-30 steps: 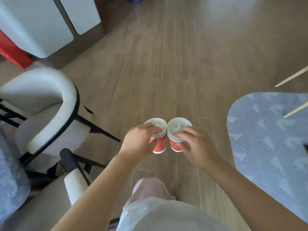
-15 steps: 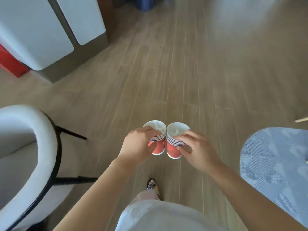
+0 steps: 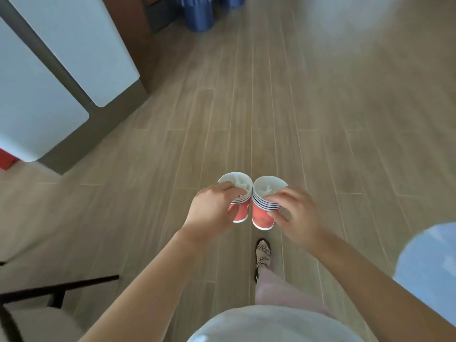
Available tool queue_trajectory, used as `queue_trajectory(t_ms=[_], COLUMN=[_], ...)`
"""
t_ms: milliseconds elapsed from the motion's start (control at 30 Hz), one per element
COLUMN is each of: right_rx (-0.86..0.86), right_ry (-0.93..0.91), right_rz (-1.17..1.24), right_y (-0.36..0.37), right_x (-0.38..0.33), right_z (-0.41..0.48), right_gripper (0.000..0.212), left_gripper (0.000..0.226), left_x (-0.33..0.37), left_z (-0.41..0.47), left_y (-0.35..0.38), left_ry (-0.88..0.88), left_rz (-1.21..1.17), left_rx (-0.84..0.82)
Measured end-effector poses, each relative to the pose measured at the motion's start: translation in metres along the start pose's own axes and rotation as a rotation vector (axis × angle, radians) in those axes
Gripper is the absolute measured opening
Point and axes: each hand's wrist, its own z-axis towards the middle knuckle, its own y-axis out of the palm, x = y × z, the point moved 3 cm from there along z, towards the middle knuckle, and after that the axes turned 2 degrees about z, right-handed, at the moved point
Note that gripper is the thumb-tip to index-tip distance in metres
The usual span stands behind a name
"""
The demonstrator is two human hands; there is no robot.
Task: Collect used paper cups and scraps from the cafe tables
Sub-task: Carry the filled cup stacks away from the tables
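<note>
Two stacks of red paper cups with white rims are held side by side over the wooden floor, their rims touching. My left hand (image 3: pixel 213 208) grips the left cup stack (image 3: pixel 239 212). My right hand (image 3: pixel 294 213) grips the right cup stack (image 3: pixel 261 214). White crumpled paper scraps (image 3: pixel 240 182) lie inside the top cup of each stack. Fingers cover much of the cups' sides.
A white and grey counter (image 3: pixel 56 77) stands at the left. A blue ribbed object (image 3: pixel 199 13) is on the floor far ahead. A white chair with black legs (image 3: pixel 37 307) is at lower left, a blue patterned table edge (image 3: pixel 429 267) at lower right. My sandalled foot (image 3: pixel 262 253) steps forward.
I have walked forward: the chair and the blue table slid back toward the frame edges, the counter came closer. Both hands keep the same hold on the cup stacks.
</note>
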Motion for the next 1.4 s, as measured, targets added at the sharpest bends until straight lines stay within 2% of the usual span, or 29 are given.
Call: queue_trajectory(t_ms=[200,367,667,867,1067,1233,1400], right_rx=[-0.039,-0.079,-0.087,-0.066,0.004,0.021,0.020], right_ry=[-0.033,-0.066,-0.114,-0.062,0.011,0.089,0.087], right_rz=[0.029,0.052,0.054,0.090,0.084,0.069,0.066], right_y=[-0.007,0.002,0.060,0.085,0.102,0.119,0.122], right_x=[0.066,0.101,0.150,0.180,0.217,0.274,0.342], right_z=[0.167,0.279,0.516,0.676,0.799,0.904,1.036], right_gripper=[0.031,0.031,0.028,0.024,0.024,0.027,0.030], left_gripper=[0.024,0.024,0.027,0.024,0.024,0.030,0.028], left_x=[-0.038,-0.078,-0.203,-0.291,-0.351,-0.397,-0.438], left_z=[0.163,0.262,0.458,0.604,0.729,0.851,1.000], left_y=[-0.014,-0.026,-0.044,-0.076,-0.082,-0.065,-0.054], left_ry=[-0.056,-0.090,-0.136,-0.128,-0.089,-0.074,-0.070], left_rz=[-0.015,-0.016,-0.016,-0.022,-0.009,-0.025,-0.035], left_rx=[0.059,0.115,0.235,0.184,0.134,0.074,0.042])
